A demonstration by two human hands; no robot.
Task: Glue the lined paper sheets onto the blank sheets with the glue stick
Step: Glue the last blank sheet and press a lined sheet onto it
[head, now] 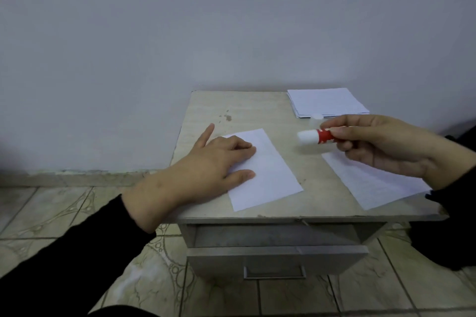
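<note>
Left hand (pixel 213 159) presses 1 sheet (pixel 268 170) flat; right hand (pixel 381 144) grips the glue stick (pixel 315 136).

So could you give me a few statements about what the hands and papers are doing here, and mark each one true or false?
1. The right hand holds the glue stick above the table. True.
2. The left hand is lifted clear of the paper. False: it rests on the blank sheet.
3. A stack of sheets lies at the table's far right corner. True.
4. The glue stick is blue. False: it is red and white.
5. The drawer under the table is partly pulled out. True.
</note>
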